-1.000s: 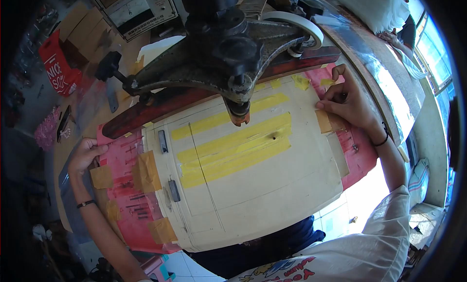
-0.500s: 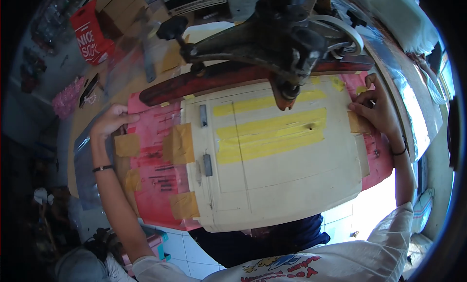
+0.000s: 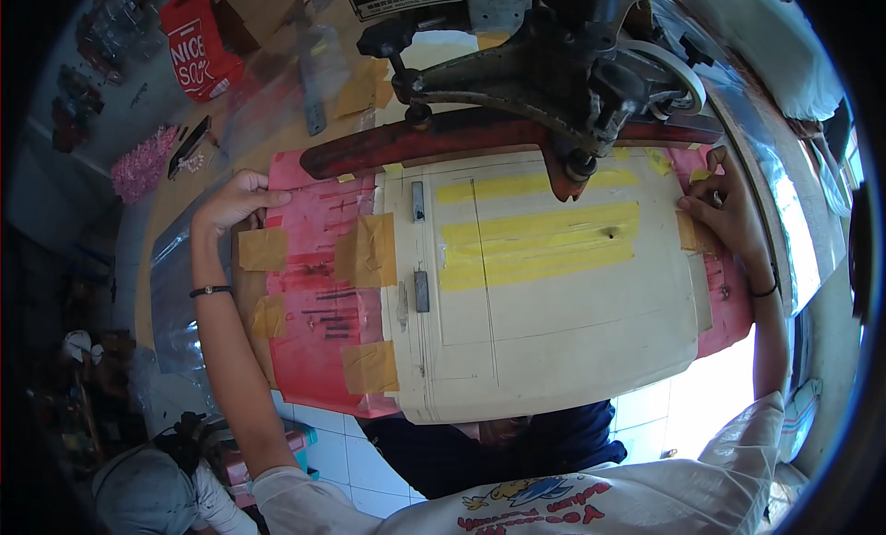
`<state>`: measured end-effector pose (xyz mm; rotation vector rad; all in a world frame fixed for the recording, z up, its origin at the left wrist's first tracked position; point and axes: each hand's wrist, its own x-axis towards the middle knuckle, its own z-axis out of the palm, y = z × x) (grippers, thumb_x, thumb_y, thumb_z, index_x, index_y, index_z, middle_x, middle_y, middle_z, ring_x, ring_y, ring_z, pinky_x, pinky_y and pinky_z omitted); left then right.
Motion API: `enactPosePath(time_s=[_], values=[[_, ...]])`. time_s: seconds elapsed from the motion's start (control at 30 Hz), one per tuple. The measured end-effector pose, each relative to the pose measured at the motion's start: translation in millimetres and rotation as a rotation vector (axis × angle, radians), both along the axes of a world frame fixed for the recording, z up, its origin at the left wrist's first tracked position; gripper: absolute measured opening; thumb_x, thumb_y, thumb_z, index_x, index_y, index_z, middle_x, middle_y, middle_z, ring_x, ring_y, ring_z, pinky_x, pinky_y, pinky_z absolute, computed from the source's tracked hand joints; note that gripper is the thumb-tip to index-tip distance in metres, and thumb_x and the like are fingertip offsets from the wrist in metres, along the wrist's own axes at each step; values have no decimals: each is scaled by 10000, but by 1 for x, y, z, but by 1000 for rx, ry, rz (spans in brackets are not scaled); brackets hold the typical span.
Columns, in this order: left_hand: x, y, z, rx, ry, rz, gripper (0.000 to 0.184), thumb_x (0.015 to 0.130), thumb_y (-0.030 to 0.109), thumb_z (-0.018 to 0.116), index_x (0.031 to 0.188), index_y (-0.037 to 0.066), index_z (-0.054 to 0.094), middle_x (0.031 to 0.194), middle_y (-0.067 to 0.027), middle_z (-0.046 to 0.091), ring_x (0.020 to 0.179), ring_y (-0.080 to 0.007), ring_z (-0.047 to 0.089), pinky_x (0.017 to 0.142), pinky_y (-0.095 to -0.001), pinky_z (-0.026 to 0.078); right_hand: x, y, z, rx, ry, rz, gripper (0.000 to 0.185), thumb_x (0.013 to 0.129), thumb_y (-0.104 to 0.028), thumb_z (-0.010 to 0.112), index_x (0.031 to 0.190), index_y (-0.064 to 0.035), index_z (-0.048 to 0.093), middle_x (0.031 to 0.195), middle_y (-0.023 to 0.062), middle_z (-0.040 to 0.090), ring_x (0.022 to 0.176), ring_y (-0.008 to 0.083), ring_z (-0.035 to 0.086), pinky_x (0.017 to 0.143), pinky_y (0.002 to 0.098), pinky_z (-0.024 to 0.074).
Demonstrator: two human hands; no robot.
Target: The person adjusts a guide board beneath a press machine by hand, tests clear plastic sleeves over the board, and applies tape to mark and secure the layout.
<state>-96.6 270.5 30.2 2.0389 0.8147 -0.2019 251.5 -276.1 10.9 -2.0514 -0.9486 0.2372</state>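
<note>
A wide cream board (image 3: 572,336) with pink side strips lies in front of me, patched with yellow tape (image 3: 540,244) and brown tape (image 3: 374,249). Two small grey bars (image 3: 422,292) sit near its left side, and thin lines are drawn across it. My left hand (image 3: 238,203) grips the left pink edge, thumb on top and fingers curled underneath. At the right edge, my right hand (image 3: 724,207) pinches the board, its fingers bent and partly hidden. Over the far edge stretches a red bar (image 3: 443,138) of a dark metal machine (image 3: 517,73).
A table (image 3: 263,138) extends behind the board, with a metal ruler (image 3: 312,101), a phone (image 3: 189,145) and a red bag (image 3: 198,46). Clear plastic sheet (image 3: 180,276) hangs at the left. Another person's cap (image 3: 138,489) shows at lower left.
The whole view has shifted, so the board, machine and left hand appear further right and slightly higher. Both hands keep their hold on the board's edges.
</note>
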Motion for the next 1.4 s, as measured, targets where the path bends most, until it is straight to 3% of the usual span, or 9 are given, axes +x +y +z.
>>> enactPosePath(time_s=[0.6, 0.7, 0.8, 1.0, 1.3, 1.4], values=[[2, 0, 1, 32, 27, -25, 316, 849, 345, 791, 942, 47, 738, 676, 11, 666, 503, -37, 584, 424, -184, 445, 6, -1, 4, -53, -26, 20, 549, 809, -85, 802, 1151, -85, 373, 749, 10, 659, 691, 40, 517, 663, 204, 378], [2, -2, 2, 31, 28, -29, 312, 855, 342, 786, 946, 48, 738, 669, 11, 660, 503, -39, 584, 423, -186, 445, 16, -7, 1, -129, -16, 14, 663, 817, -118, 805, 1300, -38, 357, 764, -1, 654, 767, 50, 579, 757, 214, 424], [2, -1, 2, 25, 24, -42, 310, 860, 338, 782, 946, 44, 737, 664, 12, 655, 504, -41, 587, 429, -189, 450, 13, -5, 5, -157, 1, -13, 681, 813, -112, 806, 1313, -31, 350, 766, 3, 657, 769, 52, 582, 767, 218, 430], [1, -2, 4, 41, 37, -57, 290, 868, 322, 776, 935, 42, 738, 680, 13, 658, 518, -51, 596, 440, -197, 456, 4, 0, 7, -59, 1, 8, 543, 797, -72, 803, 1147, -81, 388, 727, 36, 673, 773, 79, 605, 790, 240, 445], [-1, -5, 7, 91, 30, -33, 302, 870, 321, 773, 955, 33, 741, 720, 9, 676, 555, -60, 601, 478, -215, 473, 2, 1, 2, -29, 66, -9, 519, 797, -63, 799, 1151, -85, 420, 753, 55, 691, 786, 101, 640, 824, 277, 472], [-2, -5, 9, 94, 39, -32, 304, 871, 324, 772, 955, 33, 740, 718, 10, 674, 556, -59, 600, 488, -215, 476, 7, -1, -8, 47, 5, 52, 504, 820, -92, 793, 1104, -102, 377, 725, -13, 658, 673, 21, 513, 641, 204, 359]])
